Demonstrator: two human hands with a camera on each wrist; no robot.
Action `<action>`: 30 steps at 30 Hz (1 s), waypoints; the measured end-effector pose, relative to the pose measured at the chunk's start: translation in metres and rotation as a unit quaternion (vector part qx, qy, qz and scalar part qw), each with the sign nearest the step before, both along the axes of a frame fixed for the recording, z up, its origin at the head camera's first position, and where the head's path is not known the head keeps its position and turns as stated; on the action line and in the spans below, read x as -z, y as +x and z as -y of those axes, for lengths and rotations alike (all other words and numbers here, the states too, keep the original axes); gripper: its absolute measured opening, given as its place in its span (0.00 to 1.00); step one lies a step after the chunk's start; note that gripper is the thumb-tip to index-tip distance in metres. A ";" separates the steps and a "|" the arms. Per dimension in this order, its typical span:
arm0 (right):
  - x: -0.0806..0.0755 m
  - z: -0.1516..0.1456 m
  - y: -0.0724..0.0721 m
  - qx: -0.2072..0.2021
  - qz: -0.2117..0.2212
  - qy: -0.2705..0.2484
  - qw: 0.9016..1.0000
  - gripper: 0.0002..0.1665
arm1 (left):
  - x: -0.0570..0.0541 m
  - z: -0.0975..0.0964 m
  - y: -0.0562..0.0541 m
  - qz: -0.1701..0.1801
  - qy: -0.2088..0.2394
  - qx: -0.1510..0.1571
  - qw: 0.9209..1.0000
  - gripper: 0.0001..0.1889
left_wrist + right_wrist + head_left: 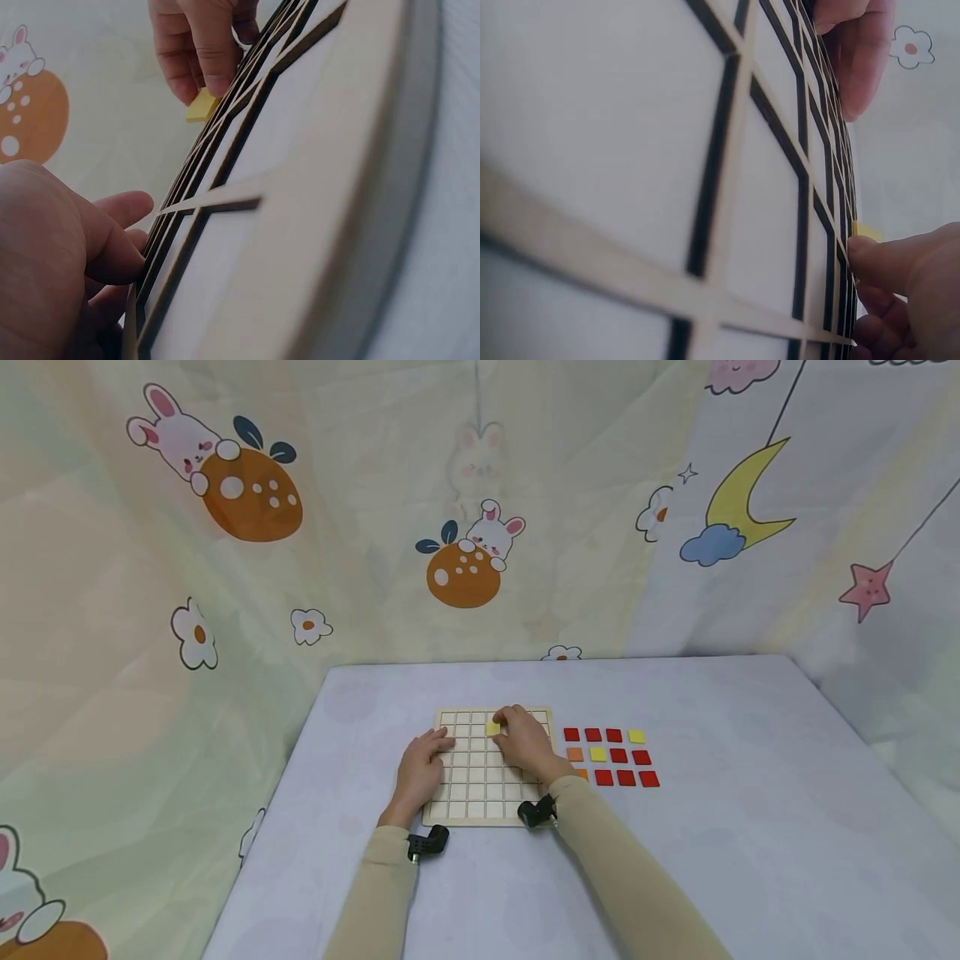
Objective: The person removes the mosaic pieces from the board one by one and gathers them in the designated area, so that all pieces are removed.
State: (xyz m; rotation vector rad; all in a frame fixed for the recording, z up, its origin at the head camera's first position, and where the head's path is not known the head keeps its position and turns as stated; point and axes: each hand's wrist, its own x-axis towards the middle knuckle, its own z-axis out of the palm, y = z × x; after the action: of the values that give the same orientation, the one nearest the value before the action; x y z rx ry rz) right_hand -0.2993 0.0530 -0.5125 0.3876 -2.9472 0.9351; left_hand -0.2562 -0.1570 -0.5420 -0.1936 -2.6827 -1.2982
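Observation:
A pale wooden grid board [457, 816] of square cells lies on the table. My right hand [525, 743] pinches a yellow square tile [492, 729] over a cell near the board's far edge. In the right wrist view the thumb [885, 259] sits right at the tile, low against the grid. My left hand [422, 768] rests on the board's left edge with its fingers extended over the frame. From the left wrist view, that same yellow tile [197, 110] shows below the right hand's fingertips.
Right of the board lie loose square tiles in three rows. Several are red [618, 756], others yellow [636, 737] or orange [575, 754]. The right forearm reaches in beside the nearest row. A patterned cloth [375, 527] hangs behind the white table [750, 827].

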 end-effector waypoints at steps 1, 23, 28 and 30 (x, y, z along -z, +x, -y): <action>0.000 0.000 0.000 0.001 0.001 -0.002 1.000 0.17 | 0.000 0.000 0.000 0.000 0.002 0.001 1.000 0.22; -0.012 -0.001 0.013 0.024 -0.013 -0.011 1.000 0.18 | -0.002 0.000 0.001 0.011 0.013 0.000 1.000 0.23; -0.018 -0.007 0.022 0.030 -0.002 -0.027 0.999 0.17 | -0.001 0.000 0.001 0.015 0.015 -0.002 1.000 0.23; -0.020 -0.009 0.025 0.034 0.000 -0.030 0.999 0.17 | -0.001 0.000 0.001 0.014 0.015 -0.002 1.000 0.23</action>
State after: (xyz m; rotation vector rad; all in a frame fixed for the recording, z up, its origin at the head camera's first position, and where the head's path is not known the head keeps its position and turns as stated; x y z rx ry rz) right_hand -0.2739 0.0622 -0.4927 0.2838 -2.9038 1.0111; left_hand -0.2554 -0.1566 -0.5411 -0.1668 -2.6838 -1.3501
